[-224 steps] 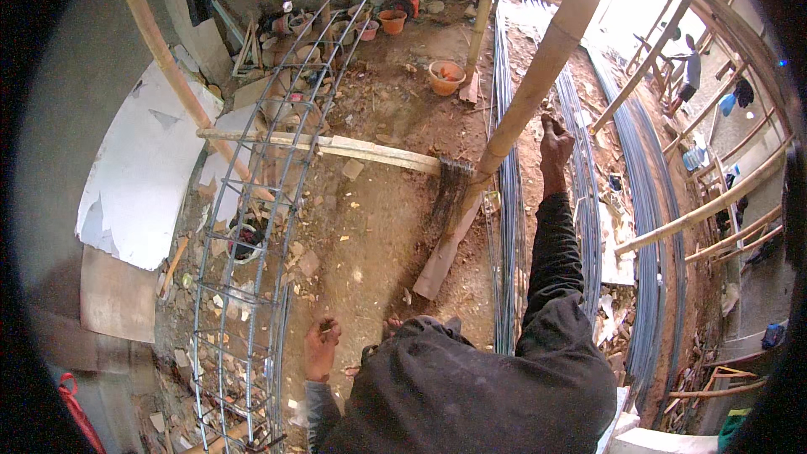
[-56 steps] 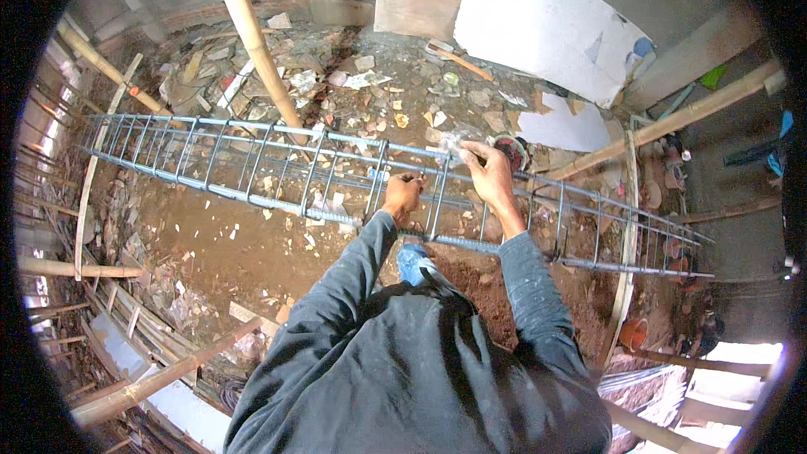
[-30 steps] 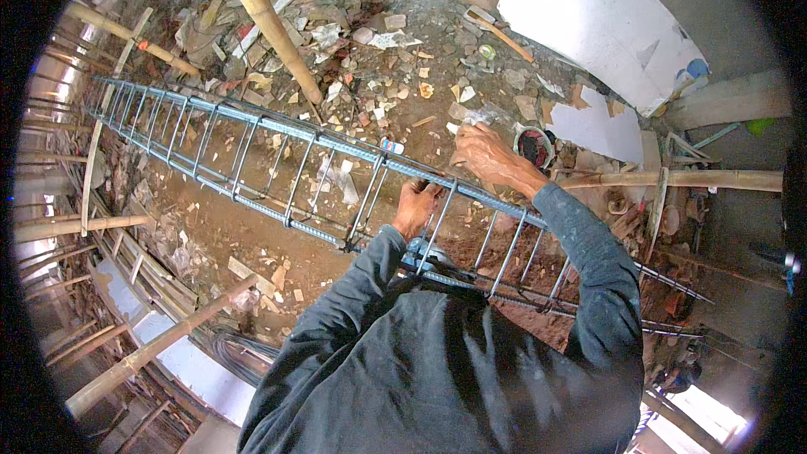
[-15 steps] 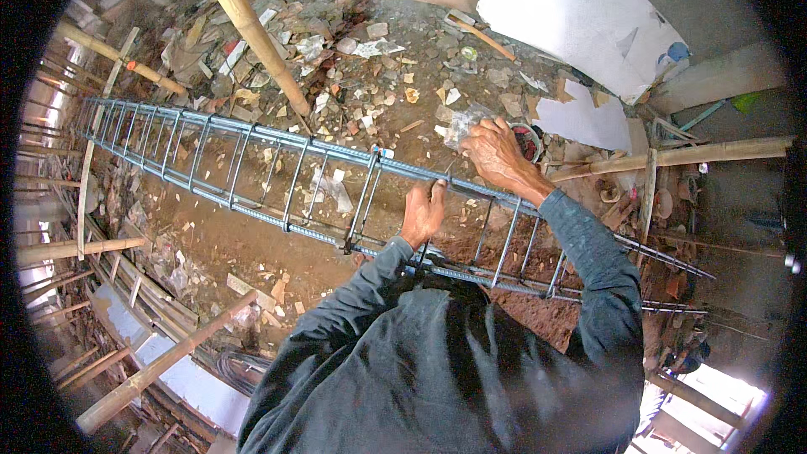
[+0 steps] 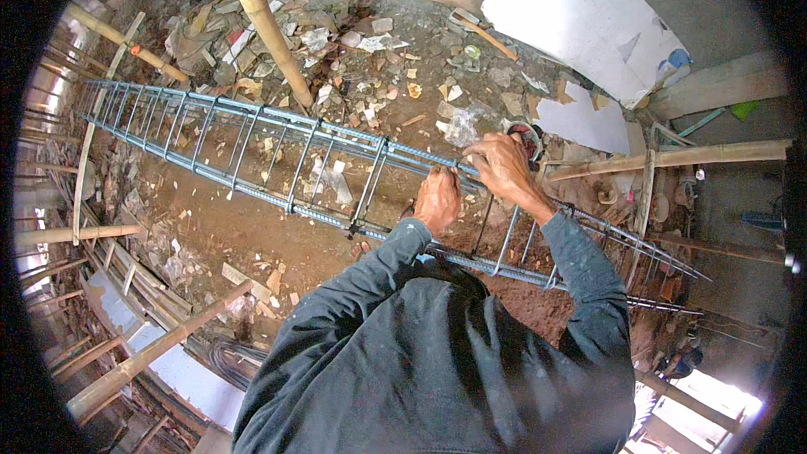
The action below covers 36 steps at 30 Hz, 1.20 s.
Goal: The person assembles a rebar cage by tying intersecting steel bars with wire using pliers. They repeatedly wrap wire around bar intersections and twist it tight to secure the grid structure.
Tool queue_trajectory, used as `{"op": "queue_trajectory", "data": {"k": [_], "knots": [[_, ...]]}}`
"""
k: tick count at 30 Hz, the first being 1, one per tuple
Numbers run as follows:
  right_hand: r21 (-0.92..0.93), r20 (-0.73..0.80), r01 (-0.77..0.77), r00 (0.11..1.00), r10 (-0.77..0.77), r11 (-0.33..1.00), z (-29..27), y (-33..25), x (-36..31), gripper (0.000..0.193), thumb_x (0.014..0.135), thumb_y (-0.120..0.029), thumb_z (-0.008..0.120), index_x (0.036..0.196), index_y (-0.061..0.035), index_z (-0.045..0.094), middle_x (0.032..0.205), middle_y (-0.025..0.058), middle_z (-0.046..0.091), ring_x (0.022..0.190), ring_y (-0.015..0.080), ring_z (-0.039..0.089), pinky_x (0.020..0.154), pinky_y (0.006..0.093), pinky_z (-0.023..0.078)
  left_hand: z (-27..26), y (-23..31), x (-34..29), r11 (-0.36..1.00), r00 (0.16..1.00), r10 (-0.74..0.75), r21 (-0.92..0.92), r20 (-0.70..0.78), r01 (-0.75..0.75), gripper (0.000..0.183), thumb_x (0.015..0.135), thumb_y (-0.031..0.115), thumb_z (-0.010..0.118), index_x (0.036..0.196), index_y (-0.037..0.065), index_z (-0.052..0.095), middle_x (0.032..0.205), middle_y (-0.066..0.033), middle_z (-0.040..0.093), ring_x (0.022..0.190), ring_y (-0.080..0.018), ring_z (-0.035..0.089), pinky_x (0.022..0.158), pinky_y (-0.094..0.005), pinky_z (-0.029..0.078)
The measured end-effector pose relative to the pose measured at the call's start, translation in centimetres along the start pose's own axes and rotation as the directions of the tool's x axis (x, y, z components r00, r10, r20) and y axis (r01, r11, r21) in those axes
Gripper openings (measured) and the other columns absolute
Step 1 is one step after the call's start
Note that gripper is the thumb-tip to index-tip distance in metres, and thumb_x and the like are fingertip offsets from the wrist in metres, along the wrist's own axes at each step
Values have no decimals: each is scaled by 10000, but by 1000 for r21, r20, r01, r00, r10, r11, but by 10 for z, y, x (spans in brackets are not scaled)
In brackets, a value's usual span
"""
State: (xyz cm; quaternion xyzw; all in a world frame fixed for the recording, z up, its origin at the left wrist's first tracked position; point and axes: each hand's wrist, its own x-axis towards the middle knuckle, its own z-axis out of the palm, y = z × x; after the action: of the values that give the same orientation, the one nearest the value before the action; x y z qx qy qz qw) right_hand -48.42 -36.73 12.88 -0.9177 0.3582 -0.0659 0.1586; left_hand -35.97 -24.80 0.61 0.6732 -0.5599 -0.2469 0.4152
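A long rebar cage (image 5: 292, 207) of ribbed bars and squarish stirrups runs from the far left to the right in front of me. My left hand (image 5: 439, 200) is closed at its far upper bar, fingers curled over the steel beside a stirrup. Just to the right, my right hand (image 5: 506, 170) is closed too, its fingertips bunched at the same bar and almost meeting the left fingers. What the right fingers pinch is hidden. Bare bar ends (image 5: 685, 269) stick out past my right forearm.
Bamboo poles (image 5: 267, 27) slant in at the upper left and lower left (image 5: 160, 349). Another pole (image 5: 672, 157) lies at the right. Broken tile and rubble (image 5: 370, 84) cover the ground beyond the cage. A white board (image 5: 580, 21) leans at the back, with a bucket (image 5: 528, 139) nearer.
My right hand has come down and closer to the bar, from slightly above it. My left hand has shifted right, up against the right one. The view has moved slightly.
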Motion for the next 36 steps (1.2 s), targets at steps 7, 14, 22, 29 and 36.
{"op": "queue_trajectory", "data": {"k": [7, 14, 22, 29, 36], "knots": [[-20, -150, 33, 988, -36, 999, 28, -16, -51, 183, 858, -143, 745, 1025, -151, 819, 922, 66, 651, 1013, 298, 607, 999, 510, 406, -3, 3, 3, 998, 998, 56, -13, 27, -55, 236, 1002, 137, 596, 923, -71, 675, 867, -335, 677, 763, -557, 653, 672, -588, 532], [-176, -306, 8, 950, -62, 984, 76, -21, -71, 158, 813, -109, 714, 965, -117, 757, 986, 62, 628, 1094, 296, 581, 1003, 513, 383, -13, 6, 8, 981, 990, 102, 153, 102, -117, 162, 946, 136, 613, 952, -17, 666, 875, -264, 688, 841, -467, 692, 741, -542, 571], [-191, -377, -68, 926, -10, 979, 95, -27, -78, 132, 852, -183, 672, 944, -119, 741, 1033, 35, 648, 1129, 268, 572, 1039, 525, 365, -18, 17, 16, 990, 989, -117, 87, 88, 109, 447, 1074, 282, 561, 805, -33, 730, 821, -315, 700, 766, -507, 709, 657, -582, 553], [-172, -456, -101, 890, 12, 980, 94, -22, -61, 152, 890, -167, 632, 1019, -117, 696, 1061, 31, 643, 1139, 265, 568, 1033, 524, 363, -12, 1, 17, 995, 998, -14, 97, 58, 9, 463, 1061, 295, 566, 787, -39, 734, 776, -329, 682, 744, -524, 696, 651, -580, 556], [-40, -272, -235, 938, 216, 971, 78, -10, -28, 442, 886, -81, 676, 1316, -93, 576, 988, 142, 689, 1034, 352, 635, 1023, 504, 378, -15, 8, 17, 985, 983, -152, 99, 101, 142, 475, 1055, 329, 579, 792, -35, 735, 791, -326, 689, 763, -522, 697, 686, -582, 557]]}}
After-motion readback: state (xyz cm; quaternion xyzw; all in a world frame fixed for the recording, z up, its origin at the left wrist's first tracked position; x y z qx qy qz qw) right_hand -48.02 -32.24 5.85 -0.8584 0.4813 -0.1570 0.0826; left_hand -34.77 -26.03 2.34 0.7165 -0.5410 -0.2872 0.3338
